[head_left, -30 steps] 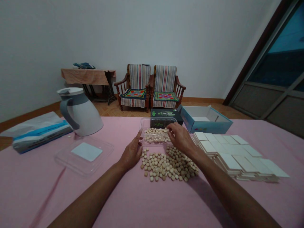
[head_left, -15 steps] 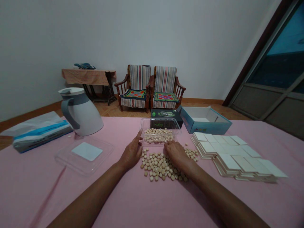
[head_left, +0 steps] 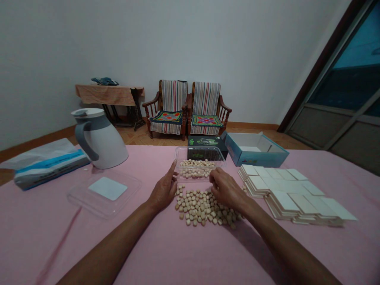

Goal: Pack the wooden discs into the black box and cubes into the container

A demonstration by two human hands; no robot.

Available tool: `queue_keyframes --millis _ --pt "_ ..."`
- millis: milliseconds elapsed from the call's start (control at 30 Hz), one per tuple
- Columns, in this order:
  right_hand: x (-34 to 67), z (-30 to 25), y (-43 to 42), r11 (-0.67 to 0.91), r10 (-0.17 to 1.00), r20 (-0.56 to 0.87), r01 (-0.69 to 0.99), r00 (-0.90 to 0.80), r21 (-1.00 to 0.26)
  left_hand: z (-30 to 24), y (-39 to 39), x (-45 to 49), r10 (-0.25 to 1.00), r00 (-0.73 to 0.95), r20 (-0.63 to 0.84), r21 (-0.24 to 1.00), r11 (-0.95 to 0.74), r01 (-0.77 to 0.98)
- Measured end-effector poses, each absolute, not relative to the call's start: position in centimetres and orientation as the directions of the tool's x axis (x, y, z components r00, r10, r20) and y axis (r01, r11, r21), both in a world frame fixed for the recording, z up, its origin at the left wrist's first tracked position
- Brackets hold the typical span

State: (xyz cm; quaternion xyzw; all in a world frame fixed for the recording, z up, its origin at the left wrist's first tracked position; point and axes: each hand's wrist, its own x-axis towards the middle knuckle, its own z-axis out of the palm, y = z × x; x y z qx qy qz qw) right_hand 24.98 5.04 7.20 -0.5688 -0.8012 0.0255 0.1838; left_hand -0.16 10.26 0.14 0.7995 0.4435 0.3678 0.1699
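Note:
A clear plastic box [head_left: 199, 179] stands in the middle of the table, partly filled with small pale wooden cubes [head_left: 196, 166]. My left hand [head_left: 163, 190] is at its left end, one finger stretched along the wall and the others bent against it. Just in front of the box's right side is my right hand [head_left: 227, 188], its fingers pinched together. Whatever they may hold is hidden. Beneath and beside this hand lies a loose heap of the same cubes [head_left: 197, 206] on the pink cloth.
Behind the plastic box sits a black box [head_left: 207, 147], with an open blue box [head_left: 261, 158] to its right. Stacked white tiles [head_left: 285, 186] lie at the right. A clear lid [head_left: 77, 196], a jug [head_left: 107, 142] and a tissue pack [head_left: 53, 168] stand left.
My right hand has shifted a little to the right and appears higher over the heap, its fingers drawn together. My left hand stays at the box's left end.

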Motion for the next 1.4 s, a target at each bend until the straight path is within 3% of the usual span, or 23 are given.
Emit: queue_keyframes --millis 133,200,367,567,800,933,1067,1267,1400 --pt "25.4 10.4 6.6 0.411 0.822 0.541 0.842 -0.177 -0.350 0.7 9.9 -0.2 0.852 0.167 0.496 0.620 -0.482 0.619" --pt "25.3 11.0 6.9 0.426 0.794 0.592 0.821 -0.138 -0.380 1.0 9.8 -0.3 0.840 0.104 0.533 0.603 -0.463 0.650" --pt "25.4 8.0 5.2 0.442 0.858 0.445 0.811 -0.257 -0.384 1.2 9.6 -0.5 0.809 0.355 0.469 0.460 -0.567 0.684" --pt "26.6 4.4 3.0 0.348 0.927 0.279 0.849 -0.249 -0.397 1.5 10.0 -0.8 0.803 0.484 0.346 0.499 -0.595 0.630" --pt "26.6 2.7 2.7 0.377 0.897 0.403 0.788 -0.181 -0.486 1.9 10.7 -1.1 0.847 0.510 0.150 0.570 -0.496 0.655" --pt "26.4 1.5 3.0 0.369 0.889 0.439 0.773 -0.131 -0.516 4.1 10.1 -0.7 0.812 0.581 0.059 0.621 -0.486 0.615" --pt "26.3 1.1 3.0 0.376 0.883 0.452 0.767 -0.127 -0.520 7.3 10.3 1.1 0.794 0.563 0.229 0.640 -0.559 0.527" --pt "26.3 1.0 3.0 0.400 0.873 0.464 0.765 -0.150 -0.505 8.7 11.7 4.1 0.749 0.256 0.611 0.501 -0.616 0.608" --pt "26.3 0.8 3.1 0.403 0.873 0.462 0.769 -0.159 -0.496 7.6 10.7 3.7 0.696 0.369 0.615 0.386 -0.675 0.630"
